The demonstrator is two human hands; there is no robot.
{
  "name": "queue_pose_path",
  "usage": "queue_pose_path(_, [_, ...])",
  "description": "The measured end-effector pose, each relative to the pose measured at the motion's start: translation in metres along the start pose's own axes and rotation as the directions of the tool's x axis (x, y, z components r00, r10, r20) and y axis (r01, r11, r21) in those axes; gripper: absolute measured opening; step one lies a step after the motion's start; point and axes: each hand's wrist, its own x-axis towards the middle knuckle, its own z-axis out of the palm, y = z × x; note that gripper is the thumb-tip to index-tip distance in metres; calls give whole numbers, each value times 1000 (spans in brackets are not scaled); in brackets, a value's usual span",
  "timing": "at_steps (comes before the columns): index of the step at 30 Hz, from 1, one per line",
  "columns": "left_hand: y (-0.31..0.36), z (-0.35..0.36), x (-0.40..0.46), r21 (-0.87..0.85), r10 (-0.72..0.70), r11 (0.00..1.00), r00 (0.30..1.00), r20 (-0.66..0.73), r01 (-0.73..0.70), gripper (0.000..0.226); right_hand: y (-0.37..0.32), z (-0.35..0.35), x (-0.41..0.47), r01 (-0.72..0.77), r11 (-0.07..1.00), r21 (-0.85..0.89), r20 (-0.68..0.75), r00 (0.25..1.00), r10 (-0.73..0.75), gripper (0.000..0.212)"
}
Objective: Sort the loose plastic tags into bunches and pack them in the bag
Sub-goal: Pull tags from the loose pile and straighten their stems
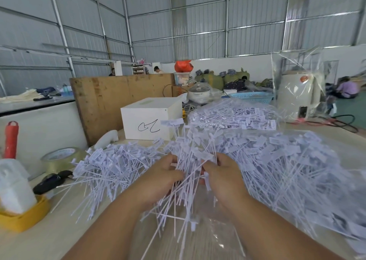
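Gathering is the step in hand: on the desk (65,238), well left of the work, a tape roll (60,156) and a dark tool (52,180) lie idle, and next to them a loose heap of tags (111,166) spreads toward the middle. The left hand (158,182) curls its fingers round the left side of a bunch (190,172) of tags lifted over the desk, heads fanned upward and tails crossing downward in disorder. The right hand (221,180) pinches the same bunch from the other side, thumb and fingers clenched on the stems. So both grips are closed on tags, neither released. Under the wrists lies a clear bag (217,238), flat, its mouth not plain to see. To the right a larger heap (287,160) waits unsorted, and behind it sits a filled bag (233,115) of tags. By my judgement the bunch is not yet tidy; the next move calls for squaring the heads and combing the tails parallel before it goes into the bag, without snagging the neighbouring heaps.
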Motion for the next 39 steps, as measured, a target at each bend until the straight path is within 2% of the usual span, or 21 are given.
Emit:
queue_pose_path(3, [3, 3, -4, 24, -18, 1000, 999, 27, 17, 52, 1, 0, 1, -15, 999, 29, 32, 999, 14, 6])
queue_pose_path(7, [5, 16, -4, -26, -12, 1000, 1000, 18, 12, 51, 4, 2, 2, -39, 999, -29, 159, 986, 43, 7])
queue_pose_path(10, [2, 21, 0, 3, -10, 1000, 1000, -23, 10, 50, 2, 3, 0, -155, 978, 137, 237, 964, 119, 14])
queue_pose_path(15, [-7, 22, 8, -11, 24, 1000, 992, -124, -25, 34, 2, 9, -1, -169, 969, 178, 78, 985, 157, 12])
queue_pose_path(17, [-9, 18, 11, -43, 23, 999, 980, -195, -32, 32, 0, 11, -5, -211, 946, 246, 82, 977, 196, 12])
queue_pose_path(19, [-11, 12, 15, -72, 1, 997, 962, -275, -22, 33, -2, 9, -6, -218, 951, 217, 54, 976, 212, 15])
queue_pose_path(22, [-12, 8, 18, -173, -53, 985, 934, -354, -10, 44, 0, 11, -5, -202, 978, 47, 48, 979, 200, 17])
queue_pose_path(25, [-12, 16, 16, -156, -14, 986, 915, -403, -53, 42, 1, 19, -14, -223, 974, -38, 99, 969, 225, 16])
queue_pose_path(28, [-11, 30, 14, -36, 93, 993, 916, -389, -116, 37, -2, 22, -21, -222, 974, -42, 153, 962, 226, 18])
queue_pose_path(33, [-9, 40, 11, 13, 175, 984, 938, -298, -179, 39, -2, 27, -21, -288, 957, 37, 220, 936, 274, 14])
queue_pose_path(36, [-11, 46, 9, 93, 233, 972, 945, -230, -217, 48, -2, 24, -22, -335, 942, 21, 272, 909, 317, 24])
queue_pose_path(39, [-11, 46, 11, 70, 246, 969, 947, -207, -236, 52, -5, 19, -21, -299, 954, 3, 287, 914, 286, 31])
